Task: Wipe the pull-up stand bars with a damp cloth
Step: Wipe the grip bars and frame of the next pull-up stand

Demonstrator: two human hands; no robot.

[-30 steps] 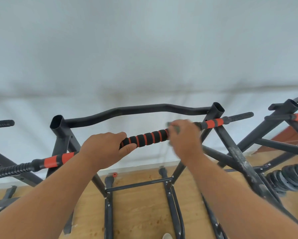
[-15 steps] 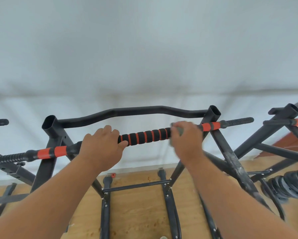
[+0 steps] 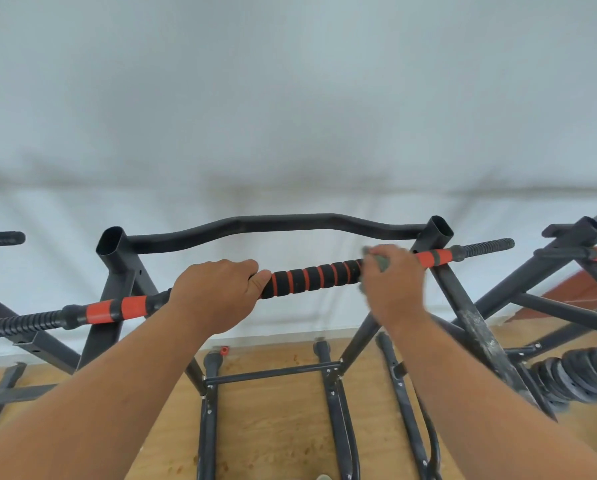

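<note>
The fingers (image 3: 252, 266) of the left hand (image 3: 214, 292) are curling closed over the front bar (image 3: 311, 277) of the pull-up stand, gripping it bare just left of the black foam section ringed with orange bands. The thumb tip is pressing against the near end of that foam. The right hand (image 3: 392, 284) is closing around the same bar at the right end of the foam, with a grey-green cloth (image 3: 376, 259) bunched between palm and bar; only small folds of it are showing above and beside the knuckles, and the hand is slightly blurred. Both forearms are reaching up from the bottom corners of the head view.

The bar is running at a slant from lower left to upper right, passing through solid orange sleeves and ending in ribbed black grips (image 3: 485, 245) at each end. Behind it, a plain black curved bar (image 3: 273, 223) is spanning the two open-topped uprights (image 3: 112, 242) of the stand. The right leg (image 3: 477, 327) of the frame is looking scuffed and pale in patches. Below, the base rails are resting on a wooden floor (image 3: 276, 427), close to a white wall (image 3: 290, 98). A stack of black weight plates (image 3: 567, 375) is lying at the right, beside a second stand (image 3: 574, 244) of the same kind.
</note>
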